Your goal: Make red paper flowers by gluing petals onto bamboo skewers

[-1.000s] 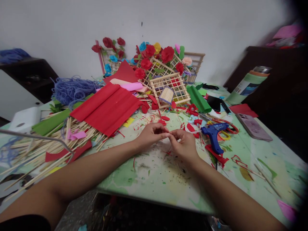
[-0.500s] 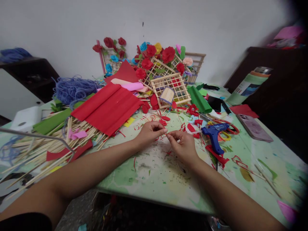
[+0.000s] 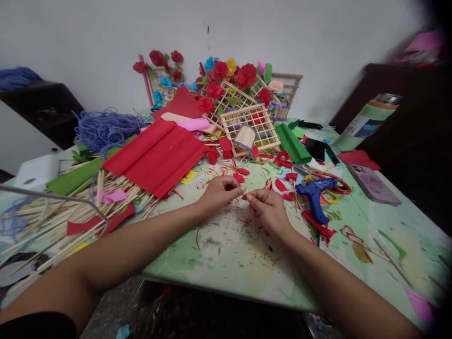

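Over the front middle of the table, my left hand (image 3: 221, 194) is closed in a pinch, thumb against forefinger. Its tip almost meets that of my right hand (image 3: 270, 209), which pinches in the same way. A tiny bit of red shows between the fingertips, too small to name. Just behind the hands lie cut red paper petals (image 3: 241, 173) among fine red scraps. A blue glue gun (image 3: 315, 197) rests to the right of my right hand, beside orange-handled scissors (image 3: 342, 185). A large folded sheet of red crepe paper (image 3: 155, 157) lies beyond my left forearm, on thin wooden sticks (image 3: 122, 186).
Stick lattices (image 3: 263, 136) with paper flowers (image 3: 246, 76) stand against the wall. Blue-violet cord (image 3: 106, 129) is heaped at the left. A green roll of paper (image 3: 292, 143), a phone (image 3: 374, 183) and a tilted bottle (image 3: 369, 122) are on the right. A metal rod (image 3: 63, 195) crosses the left side.
My right fingers have curled in a little and turned at the fingertips. My left hand has hardly moved. The view has shifted slightly.
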{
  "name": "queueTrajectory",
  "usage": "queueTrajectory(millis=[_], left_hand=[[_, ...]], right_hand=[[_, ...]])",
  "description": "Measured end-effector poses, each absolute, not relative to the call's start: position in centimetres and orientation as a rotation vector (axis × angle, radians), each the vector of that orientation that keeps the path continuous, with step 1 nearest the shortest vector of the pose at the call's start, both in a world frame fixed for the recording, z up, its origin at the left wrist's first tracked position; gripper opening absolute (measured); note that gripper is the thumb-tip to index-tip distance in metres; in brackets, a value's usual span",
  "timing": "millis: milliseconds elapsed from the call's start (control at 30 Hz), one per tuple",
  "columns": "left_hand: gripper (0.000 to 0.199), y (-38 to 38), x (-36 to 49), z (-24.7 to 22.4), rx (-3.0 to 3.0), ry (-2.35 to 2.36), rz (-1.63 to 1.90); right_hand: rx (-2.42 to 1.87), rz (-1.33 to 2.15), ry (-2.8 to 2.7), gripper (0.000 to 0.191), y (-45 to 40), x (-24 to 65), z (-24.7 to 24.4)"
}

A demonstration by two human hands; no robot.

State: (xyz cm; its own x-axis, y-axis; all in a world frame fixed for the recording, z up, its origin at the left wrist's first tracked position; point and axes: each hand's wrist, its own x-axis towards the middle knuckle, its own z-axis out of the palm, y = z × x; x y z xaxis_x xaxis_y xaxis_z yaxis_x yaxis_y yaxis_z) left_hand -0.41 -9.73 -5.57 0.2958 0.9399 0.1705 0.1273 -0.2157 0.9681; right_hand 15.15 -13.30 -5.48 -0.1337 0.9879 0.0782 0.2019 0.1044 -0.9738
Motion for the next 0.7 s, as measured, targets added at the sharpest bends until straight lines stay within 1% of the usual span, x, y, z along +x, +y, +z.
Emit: queueTrajectory(millis=[200,333,433,533,700], left_hand=[[0.028,-9.72,-0.29,-5.59,1.672,1.046,1.071],[0.026,-9.74,-0.16,-5.53,1.718,1.100,1.092],[0.025,-9.81,-0.13,-5.48,1.710,1.104,1.095],[0.026,-9.95,-0.17,-5.49,1.659,1.054,1.062],[0.027,-10.03,-0.24,-5.71,1.618,0.941,1.008]], right_hand=[[-1.259,1.069,-1.577,0.030,-13.45,15.12,-5.47],[-1.312,0.796,-1.780,0.031,-13.56,15.24,-5.58],[-1.339,0.650,-1.843,0.025,-13.59,15.22,-5.56],[-1.368,0.635,-1.820,0.025,-13.55,15.17,-5.36],[-1.399,0.706,-1.742,0.030,-13.44,15.28,-4.96]])
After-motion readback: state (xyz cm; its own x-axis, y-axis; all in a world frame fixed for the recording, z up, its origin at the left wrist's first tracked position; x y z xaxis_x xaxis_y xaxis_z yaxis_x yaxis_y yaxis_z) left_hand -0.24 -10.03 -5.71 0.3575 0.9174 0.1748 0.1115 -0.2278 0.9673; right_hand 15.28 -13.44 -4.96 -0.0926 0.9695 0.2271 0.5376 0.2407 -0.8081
